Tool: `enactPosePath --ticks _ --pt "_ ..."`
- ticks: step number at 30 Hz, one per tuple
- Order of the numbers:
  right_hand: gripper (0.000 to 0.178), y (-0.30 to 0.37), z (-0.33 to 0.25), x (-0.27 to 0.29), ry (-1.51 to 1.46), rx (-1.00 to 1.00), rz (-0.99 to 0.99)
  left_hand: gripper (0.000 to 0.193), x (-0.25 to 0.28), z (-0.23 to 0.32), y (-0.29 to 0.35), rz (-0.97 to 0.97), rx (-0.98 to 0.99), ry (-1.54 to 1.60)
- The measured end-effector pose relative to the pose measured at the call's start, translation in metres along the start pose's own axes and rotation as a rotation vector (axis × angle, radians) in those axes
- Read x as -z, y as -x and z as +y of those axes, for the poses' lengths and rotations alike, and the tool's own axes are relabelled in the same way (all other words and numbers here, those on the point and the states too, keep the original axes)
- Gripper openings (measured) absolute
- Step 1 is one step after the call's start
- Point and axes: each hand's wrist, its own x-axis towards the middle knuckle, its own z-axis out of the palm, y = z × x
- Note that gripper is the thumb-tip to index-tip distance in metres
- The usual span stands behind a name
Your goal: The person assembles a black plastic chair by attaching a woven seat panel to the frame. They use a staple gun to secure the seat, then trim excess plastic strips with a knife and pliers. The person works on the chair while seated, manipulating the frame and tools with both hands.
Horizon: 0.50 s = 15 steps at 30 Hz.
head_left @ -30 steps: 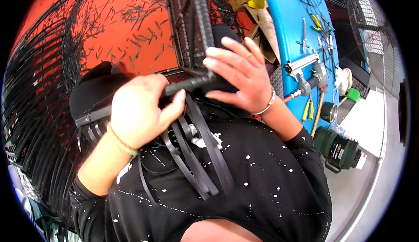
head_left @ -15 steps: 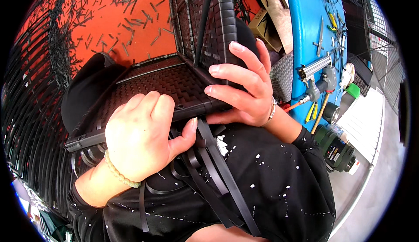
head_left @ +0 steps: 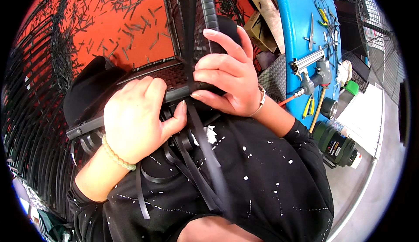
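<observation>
A black woven rattan-style furniture piece [head_left: 140,73], perhaps a seat, lies over my lap, its padded-looking front bar [head_left: 178,94] crossing in front of me. My left hand [head_left: 134,115] is wrapped over this bar, thumb below it. At the corner to the right, my right hand [head_left: 233,78] has its thumb and fingertips closed at a flat black plastic strip [head_left: 190,37], which runs upright across the bar and is blurred. Several loose black strips [head_left: 192,165] hang beneath the bar over my dark shirt. The palm side of my left hand is hidden.
Cut strip pieces [head_left: 139,24] litter the red floor. Bundled black strips [head_left: 30,98] stand at the left. On the right, a blue table [head_left: 292,37] carries a pneumatic tool [head_left: 312,83], yellow-handled pliers [head_left: 309,107] and a knife. Cardboard boxes [head_left: 262,32] sit behind it.
My right hand has moved left and its fingers have drawn in toward the bar. A strip now stands upright over the corner. The view has shifted slightly; my left hand keeps its hold.
</observation>
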Motion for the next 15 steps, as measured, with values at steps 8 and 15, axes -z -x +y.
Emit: enactPosePath --ticks 8,15 --pt "0.015 -0.008 -0.001 -0.006 -0.011 -0.049 0.068 0.027 0.008 -0.003 -0.006 0.074 -0.021 0.192" --pt "0.025 -0.008 0.002 -0.009 -0.009 -0.019 0.065 0.027 0.035 -0.022 -0.017 -0.208 0.007 0.545"
